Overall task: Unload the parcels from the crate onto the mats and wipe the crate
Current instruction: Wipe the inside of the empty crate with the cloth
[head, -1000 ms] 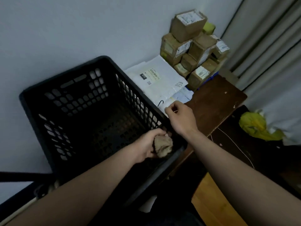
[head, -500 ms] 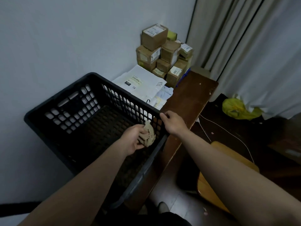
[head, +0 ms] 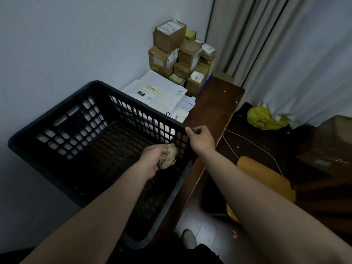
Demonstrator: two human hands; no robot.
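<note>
Crate rim, at the near right corner, is gripped by the right fingers: they curl over the black edge from outside, and the thumb is hidden behind it. The right hand sits just above the side wall with its grid of holes.

The left fingers are clenched around a crumpled beige cloth. The left hand holds it inside the crate, against the same right wall, low and near the corner. Both bare forearms reach in from the bottom edge.

The crate stands close to the pale wall, with its right side over a brown table. Behind it, on the far part of the table, white mailers lie flat, touching the crate. Brown boxes are stacked in the corner behind them. A grey curtain hangs to the right. Below it, on a dark surface, lies a yellow bag. A thin white cable runs nearby.
</note>
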